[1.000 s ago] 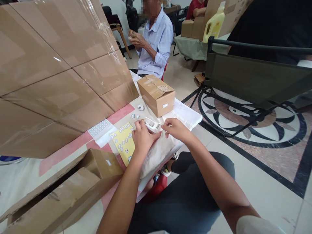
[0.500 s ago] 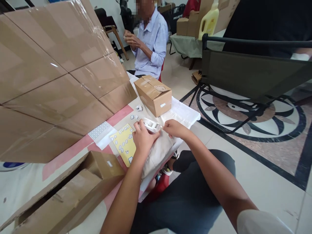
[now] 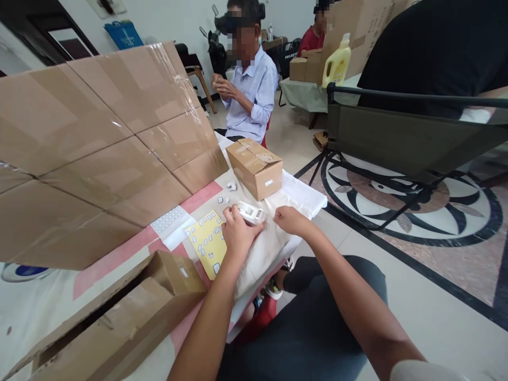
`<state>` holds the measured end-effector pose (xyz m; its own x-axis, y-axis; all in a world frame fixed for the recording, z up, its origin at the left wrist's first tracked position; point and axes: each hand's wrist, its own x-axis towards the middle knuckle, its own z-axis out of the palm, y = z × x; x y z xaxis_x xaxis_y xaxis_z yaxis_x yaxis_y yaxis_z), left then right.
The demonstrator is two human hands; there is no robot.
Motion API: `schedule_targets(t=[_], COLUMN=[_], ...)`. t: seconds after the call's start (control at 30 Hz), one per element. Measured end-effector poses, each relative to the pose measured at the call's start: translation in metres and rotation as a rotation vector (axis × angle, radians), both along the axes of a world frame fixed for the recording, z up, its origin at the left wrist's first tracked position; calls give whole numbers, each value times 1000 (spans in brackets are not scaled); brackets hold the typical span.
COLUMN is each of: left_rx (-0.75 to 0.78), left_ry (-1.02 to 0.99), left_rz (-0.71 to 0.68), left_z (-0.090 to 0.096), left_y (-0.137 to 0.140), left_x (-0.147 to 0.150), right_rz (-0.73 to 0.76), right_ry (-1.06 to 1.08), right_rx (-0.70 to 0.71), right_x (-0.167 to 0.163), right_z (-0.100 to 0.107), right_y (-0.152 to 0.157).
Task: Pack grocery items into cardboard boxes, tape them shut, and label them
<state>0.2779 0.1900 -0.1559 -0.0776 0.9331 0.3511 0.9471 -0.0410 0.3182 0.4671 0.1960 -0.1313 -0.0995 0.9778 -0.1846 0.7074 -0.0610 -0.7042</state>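
My left hand [image 3: 239,233] is wrapped round a white plastic part [image 3: 251,212] with rounded ends and recesses in its top; its exact kind I cannot make out. Just to the right, my right hand [image 3: 291,219] is closed in a pinch, apart from the white part. Whatever its fingertips hold, if anything, is too small to name. Beside my left hand lies a yellow sheet [image 3: 203,247] bearing small dark-edged labels. A white sheet with rows of similar labels [image 3: 166,222] lies further left. A few small loose pieces [image 3: 226,200] are on the cloth.
A closed carton [image 3: 256,168] stands behind my hands. Stacked cartons under clear film [image 3: 119,137] rise at the left, with an open carton [image 3: 119,312] in front. A person in a light blue shirt [image 3: 254,95] sits opposite. A folding cot [image 3: 405,127] stands right.
My right hand has moved away from the white plastic part, widening the gap between them. My left hand still holds that part. The view has tilted up slightly.
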Motion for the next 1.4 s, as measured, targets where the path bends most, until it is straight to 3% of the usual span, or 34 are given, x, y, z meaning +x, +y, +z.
schedule_targets(t=[0.27, 0.53, 0.67, 0.8, 0.93, 1.0, 1.07, 1.23, 1.4], left_rx=[3, -4, 74, 194, 198, 231, 253, 163, 252], left_ry=[-41, -73, -302, -778, -1027, -1000, -955, -940, -664], left_rz=[-6, -21, -75, -184, -208, -151, -104, -183, -107], left_z=[-5, -9, 3, 32, 52, 51, 41, 19, 31], left_y=[0, 0, -12, -56, -126, -163, -196, -257, -281], left_x=[-1, -2, -9, -26, -62, -89, -120, -178, -192], right_rz=[-9, 98, 192, 315, 701, 919, 1039, 1201, 1245], right_ry=[245, 581, 634, 545, 406, 340, 256, 118, 84], right_rx=[-57, 65, 110, 221, 250, 252, 271, 231, 196], right_x=[11, 1, -18, -48, -88, -111, -134, -180, -207], right_z=[32, 57, 77, 99, 117, 121, 118, 102, 93], right_y=[-5, 4, 3, -18, -61, -83, -101, -130, -148])
